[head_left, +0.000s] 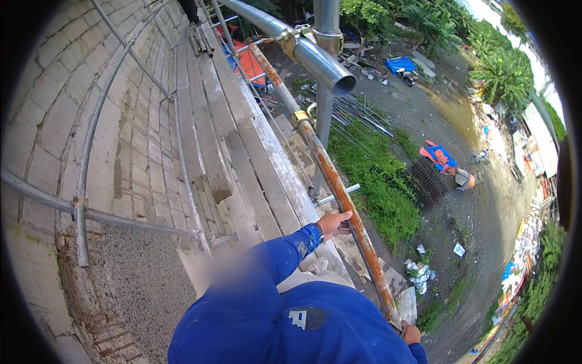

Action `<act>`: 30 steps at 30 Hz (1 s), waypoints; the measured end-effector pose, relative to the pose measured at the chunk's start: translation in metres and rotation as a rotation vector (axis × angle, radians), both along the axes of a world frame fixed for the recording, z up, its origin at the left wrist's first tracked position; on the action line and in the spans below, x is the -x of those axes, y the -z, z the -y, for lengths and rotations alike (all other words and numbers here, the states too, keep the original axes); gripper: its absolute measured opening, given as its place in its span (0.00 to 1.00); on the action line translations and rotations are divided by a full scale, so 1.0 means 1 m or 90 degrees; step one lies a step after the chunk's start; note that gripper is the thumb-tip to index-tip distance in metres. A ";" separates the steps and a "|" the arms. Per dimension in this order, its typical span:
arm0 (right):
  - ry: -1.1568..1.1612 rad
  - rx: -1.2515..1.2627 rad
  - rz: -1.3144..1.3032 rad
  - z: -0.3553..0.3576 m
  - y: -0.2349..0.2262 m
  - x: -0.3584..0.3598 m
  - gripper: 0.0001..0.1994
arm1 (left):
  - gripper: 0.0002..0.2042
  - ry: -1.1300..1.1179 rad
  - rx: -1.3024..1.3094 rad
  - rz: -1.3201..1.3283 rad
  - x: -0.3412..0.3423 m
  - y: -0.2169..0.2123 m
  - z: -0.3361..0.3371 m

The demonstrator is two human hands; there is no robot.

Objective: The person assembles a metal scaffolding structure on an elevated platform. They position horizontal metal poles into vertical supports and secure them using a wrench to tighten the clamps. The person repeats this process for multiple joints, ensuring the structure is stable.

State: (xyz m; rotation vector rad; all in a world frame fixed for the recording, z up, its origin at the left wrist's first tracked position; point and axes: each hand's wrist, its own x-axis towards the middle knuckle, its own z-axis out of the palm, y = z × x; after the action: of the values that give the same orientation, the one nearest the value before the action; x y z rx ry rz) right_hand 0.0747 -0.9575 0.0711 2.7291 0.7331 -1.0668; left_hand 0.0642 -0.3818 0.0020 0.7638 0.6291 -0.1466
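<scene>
A long rusty scaffold pipe (326,164) runs slantwise along the platform's right side. My left hand (333,224), in a blue sleeve, is closed on it at mid-length; the thumb lies against the pipe and the other fingers are partly hidden. At the pipe's near end, my right hand (411,332) is closed around it, its fingers partly out of sight. A brass-coloured clamp (301,116) sits on the pipe farther up. Beyond stands an upright steel post (323,136), with a thick open-ended galvanized tube (327,68) coupled to it.
Wooden planks (245,164) form the high walkway. On the left rises a block wall (79,103) crossed by scaffold tubes (100,112). Far below on the right lie grass (379,182), steel bars (361,115) and a small mixer (464,179). A person's leg (190,11) shows at the walkway's far end.
</scene>
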 end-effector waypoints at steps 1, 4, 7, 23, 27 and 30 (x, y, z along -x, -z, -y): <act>0.020 0.025 -0.025 -0.040 -0.044 0.006 0.27 | 0.16 0.002 0.002 -0.003 0.001 -0.002 -0.004; 0.102 -0.125 0.086 -0.024 -0.049 0.024 0.30 | 0.15 0.068 0.023 0.014 -0.007 -0.010 -0.007; 0.190 -0.312 0.205 -0.049 -0.060 0.025 0.22 | 0.16 0.109 0.042 0.011 -0.007 -0.007 -0.021; 0.117 -0.517 0.250 -0.416 -0.085 -0.030 0.20 | 0.40 0.663 0.160 -0.045 -0.053 -0.041 -0.092; 0.082 -0.445 0.111 -0.423 -0.061 -0.052 0.29 | 0.35 0.706 0.157 -0.047 -0.053 -0.033 -0.090; 0.050 -0.365 0.019 -0.437 -0.058 -0.062 0.33 | 0.33 0.720 0.139 0.024 -0.051 0.020 -0.074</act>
State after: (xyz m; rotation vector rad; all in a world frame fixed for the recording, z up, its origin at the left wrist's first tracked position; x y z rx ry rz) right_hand 0.1366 -0.5206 0.1292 3.2590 1.0779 -0.9398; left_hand 0.1153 -0.3076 -0.0178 0.8303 0.0754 -1.2122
